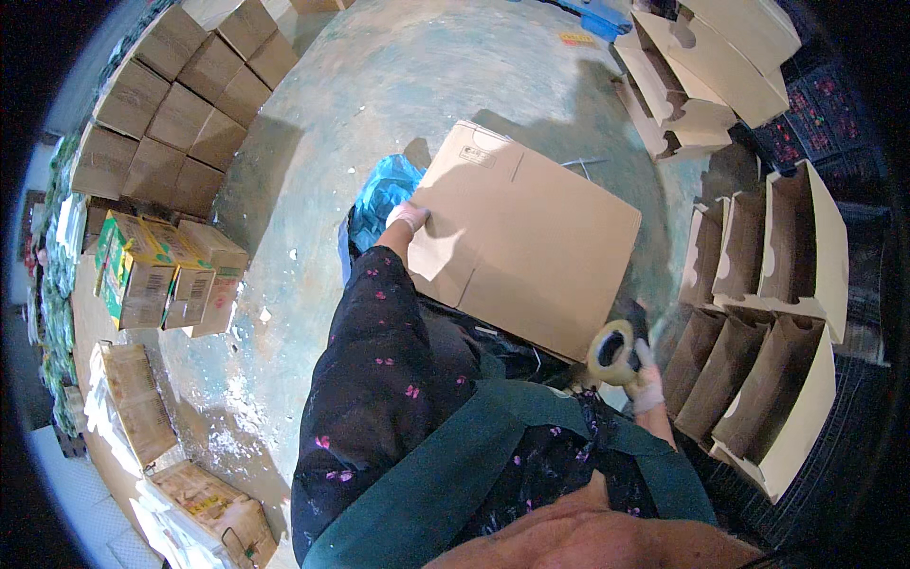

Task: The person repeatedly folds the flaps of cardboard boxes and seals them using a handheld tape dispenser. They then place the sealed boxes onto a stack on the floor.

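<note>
A flat folded cardboard carton (533, 235) with flap slits and a small printed mark lies tilted across the middle, before my body. My left hand (409, 215), in a pale glove, grips its left edge with the thumb on top. Near the carton's lower right corner, my gloved right hand (645, 377) holds a tape dispenser with a roll of clear packing tape (610, 353). The roll overlaps the carton's corner in view; whether they touch I cannot tell. Crumpled blue plastic (387, 186) shows just beyond my left hand.
Stacked closed cartons (178, 117) stand at upper left, with printed boxes (153, 274) below them. Worn cartons (213, 501) sit at lower left. Open empty cartons (775, 384) line the right side; more cartons (682, 78) are stacked at upper right. Dark crates (817, 114) stand behind.
</note>
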The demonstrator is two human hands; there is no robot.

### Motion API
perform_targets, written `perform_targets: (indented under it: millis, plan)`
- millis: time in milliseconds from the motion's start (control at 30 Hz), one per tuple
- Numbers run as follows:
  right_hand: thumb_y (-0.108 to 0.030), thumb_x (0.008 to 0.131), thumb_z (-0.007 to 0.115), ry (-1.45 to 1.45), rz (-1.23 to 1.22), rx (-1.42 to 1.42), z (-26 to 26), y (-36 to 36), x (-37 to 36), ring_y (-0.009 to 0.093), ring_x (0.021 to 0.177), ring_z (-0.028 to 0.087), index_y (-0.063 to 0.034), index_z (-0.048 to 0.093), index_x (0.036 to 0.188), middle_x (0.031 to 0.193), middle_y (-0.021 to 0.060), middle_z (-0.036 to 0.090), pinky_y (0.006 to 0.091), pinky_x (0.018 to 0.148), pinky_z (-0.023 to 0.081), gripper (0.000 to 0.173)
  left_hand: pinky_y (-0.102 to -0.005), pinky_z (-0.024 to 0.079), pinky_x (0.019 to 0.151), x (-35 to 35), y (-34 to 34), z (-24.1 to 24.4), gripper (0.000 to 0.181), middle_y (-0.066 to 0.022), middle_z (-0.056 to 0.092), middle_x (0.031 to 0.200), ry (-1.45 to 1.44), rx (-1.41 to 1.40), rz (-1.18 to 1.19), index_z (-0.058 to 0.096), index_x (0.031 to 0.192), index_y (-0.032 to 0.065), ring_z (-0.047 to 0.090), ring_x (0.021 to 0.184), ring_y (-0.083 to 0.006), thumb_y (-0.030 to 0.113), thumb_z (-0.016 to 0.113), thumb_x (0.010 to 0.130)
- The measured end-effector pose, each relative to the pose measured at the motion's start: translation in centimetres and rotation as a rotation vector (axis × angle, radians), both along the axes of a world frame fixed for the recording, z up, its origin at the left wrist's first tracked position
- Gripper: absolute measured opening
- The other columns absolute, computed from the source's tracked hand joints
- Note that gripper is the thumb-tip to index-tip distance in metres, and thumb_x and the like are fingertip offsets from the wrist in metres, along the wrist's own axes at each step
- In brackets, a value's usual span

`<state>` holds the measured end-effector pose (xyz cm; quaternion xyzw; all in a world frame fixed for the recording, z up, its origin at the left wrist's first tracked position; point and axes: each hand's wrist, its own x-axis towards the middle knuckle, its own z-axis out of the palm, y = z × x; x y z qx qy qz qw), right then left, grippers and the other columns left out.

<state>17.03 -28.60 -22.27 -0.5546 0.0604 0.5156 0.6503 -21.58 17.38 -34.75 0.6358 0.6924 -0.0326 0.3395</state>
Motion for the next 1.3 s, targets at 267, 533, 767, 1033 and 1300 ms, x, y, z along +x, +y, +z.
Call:
perform_targets:
  millis: [267, 533, 767, 1033, 1300]
  plan:
    - [-0.024, 0.076, 0.075, 0.064, 0.168, -0.110, -8.5, 10.0, -2.8, 0.029, 0.085, 0.064, -0.0073, 0.061, 0.109, 0.096, 0.0084, 0.066, 0.0478, 0.077, 0.053, 0.040, -0.0389, 0.050, 0.088, 1.2, 2.8, 2.5, 0.078, -0.0208, 0.061, 0.117, -0.042, -0.048, 0.112, 0.061, 0.114, 0.0016, 0.061, 0.105, -0.0315, 0.057, 0.072, 0.060]
    - [-0.021, 0.077, 0.074, 0.044, 0.165, -0.116, -4.8, 10.5, -4.6, 0.026, 0.076, 0.065, -0.0076, 0.064, 0.101, 0.091, 0.0076, 0.067, 0.0431, 0.069, 0.054, 0.029, -0.0377, 0.053, 0.075, -1.6, 2.9, 0.8, 0.062, -0.0156, 0.067, 0.101, -0.361, -0.156, 0.001, 0.064, 0.110, -0.0001, 0.067, 0.088, -0.0265, 0.044, 0.076, 0.068]
    - [-0.017, 0.076, 0.074, -0.248, 0.142, 0.044, -1.7, 9.8, 0.5, 0.024, 0.082, 0.062, -0.0031, 0.055, 0.116, 0.103, 0.0091, 0.062, 0.0419, 0.071, 0.054, 0.047, -0.0321, 0.052, 0.073, -3.8, 1.9, 10.7, 0.034, -0.0088, 0.068, 0.096, -0.845, 0.134, -0.407, 0.065, 0.110, 0.0035, 0.065, 0.078, -0.0189, 0.022, 0.069, 0.082]
    - [-0.010, 0.083, 0.058, -0.525, 0.202, 0.433, 15.8, 11.3, 1.1, 0.021, 0.113, 0.052, -0.0036, 0.056, 0.121, 0.119, 0.0072, 0.057, 0.0308, 0.098, 0.039, 0.038, -0.0317, 0.048, 0.085, -0.7, -12.3, 32.0, 0.040, -0.0077, 0.064, 0.107, -1.115, 0.152, -0.392, 0.058, 0.118, 0.0030, 0.060, 0.098, -0.0188, 0.022, 0.066, 0.083]
    - [-0.036, 0.089, 0.056, -0.817, 0.381, 0.235, 19.5, 15.4, -4.2, 0.019, 0.093, 0.058, -0.0031, 0.060, 0.114, 0.102, 0.0079, 0.063, 0.0309, 0.085, 0.044, 0.041, -0.0355, 0.049, 0.078, 2.8, -27.8, 26.2, 0.047, -0.0111, 0.056, 0.106, -0.985, 0.112, -0.601, 0.046, 0.128, 0.0051, 0.058, 0.092, -0.0245, 0.017, 0.058, 0.085]
